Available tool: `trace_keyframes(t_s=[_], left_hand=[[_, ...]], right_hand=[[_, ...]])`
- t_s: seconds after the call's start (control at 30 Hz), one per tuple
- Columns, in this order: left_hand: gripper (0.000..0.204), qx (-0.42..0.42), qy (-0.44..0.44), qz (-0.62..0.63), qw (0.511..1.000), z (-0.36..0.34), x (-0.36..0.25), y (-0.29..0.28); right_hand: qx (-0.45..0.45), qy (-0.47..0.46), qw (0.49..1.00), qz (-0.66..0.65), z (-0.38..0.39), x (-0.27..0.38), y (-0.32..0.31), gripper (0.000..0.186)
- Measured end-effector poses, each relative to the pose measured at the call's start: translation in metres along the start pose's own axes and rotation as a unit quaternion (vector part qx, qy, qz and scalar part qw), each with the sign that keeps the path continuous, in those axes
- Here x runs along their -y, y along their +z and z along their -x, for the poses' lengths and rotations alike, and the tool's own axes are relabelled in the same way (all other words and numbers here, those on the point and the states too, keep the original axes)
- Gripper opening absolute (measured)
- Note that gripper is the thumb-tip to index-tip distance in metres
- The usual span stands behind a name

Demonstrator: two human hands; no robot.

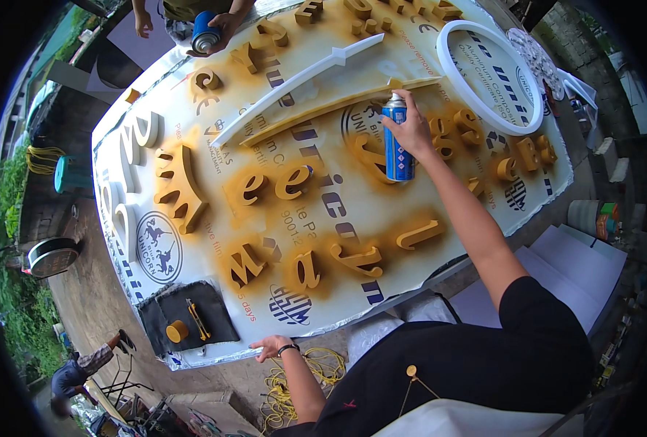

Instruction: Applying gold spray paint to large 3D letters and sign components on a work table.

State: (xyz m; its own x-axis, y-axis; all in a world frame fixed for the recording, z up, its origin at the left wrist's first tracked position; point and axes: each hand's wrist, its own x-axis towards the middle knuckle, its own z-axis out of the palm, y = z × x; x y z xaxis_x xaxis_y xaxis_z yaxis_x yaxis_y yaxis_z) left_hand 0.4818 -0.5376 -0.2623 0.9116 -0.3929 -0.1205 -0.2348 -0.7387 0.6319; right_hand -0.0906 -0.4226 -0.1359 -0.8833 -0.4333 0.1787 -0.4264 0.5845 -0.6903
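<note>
My right hand point(411, 124) grips a blue spray can point(400, 164) upright, index finger at its nozzle, above gold-coated cut-out letters point(451, 135) on a white printed board point(178, 288). A long gold curved strip point(287, 125) lies behind the can, beside a white curved strip point(283, 87). A gold crown shape point(188, 189) sits left of centre. My left hand point(272, 346) is at the board's front edge, fingers extended, holding nothing. To its left a dark cloth point(214, 313) bears a gold cap point(178, 331) and a yellow-handled tool point(199, 320).
A white oval ring point(447, 65) lies back right, white script shapes point(127, 204) at left. At the back, another person's hand point(225, 25) holds a blue can point(204, 36). Another person point(72, 379) is at lower left. Yellow hose point(279, 393) lies below the board; pale panels point(571, 269) at right.
</note>
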Motion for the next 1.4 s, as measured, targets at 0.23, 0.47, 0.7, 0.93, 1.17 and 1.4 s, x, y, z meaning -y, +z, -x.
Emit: trace_keyframes(t_s=[0.23, 0.47, 0.7, 0.93, 1.17, 1.4], left_hand=[[0.065, 0.003, -0.004, -0.001, 1.000, 0.005, -0.004, -0.002], [0.066, -0.004, -0.003, 0.004, 1.000, 0.007, -0.008, -0.004], [0.066, 0.003, -0.012, -0.022, 1.000, 0.001, -0.006, -0.003], [0.067, 0.012, -0.022, -0.052, 0.998, 0.022, -0.020, -0.012], [0.065, 0.000, -0.010, -0.040, 0.999, 0.010, -0.011, -0.005], [0.065, -0.013, -0.010, -0.045, 0.999, -0.001, -0.004, 0.001]], right_hand=[[0.013, 0.049, 0.999, -0.015, -0.005, -0.014, -0.008, 0.064], [0.004, 0.043, 0.999, -0.014, -0.010, -0.023, -0.020, 0.064], [-0.014, 0.058, 0.998, 0.030, -0.015, -0.038, -0.031, 0.062], [-0.004, 0.064, 0.997, 0.040, -0.018, -0.049, -0.036, 0.062], [-0.009, 0.048, 0.996, 0.074, -0.024, -0.060, -0.039, 0.063], [-0.010, 0.050, 0.998, 0.028, -0.041, -0.069, -0.059, 0.064]])
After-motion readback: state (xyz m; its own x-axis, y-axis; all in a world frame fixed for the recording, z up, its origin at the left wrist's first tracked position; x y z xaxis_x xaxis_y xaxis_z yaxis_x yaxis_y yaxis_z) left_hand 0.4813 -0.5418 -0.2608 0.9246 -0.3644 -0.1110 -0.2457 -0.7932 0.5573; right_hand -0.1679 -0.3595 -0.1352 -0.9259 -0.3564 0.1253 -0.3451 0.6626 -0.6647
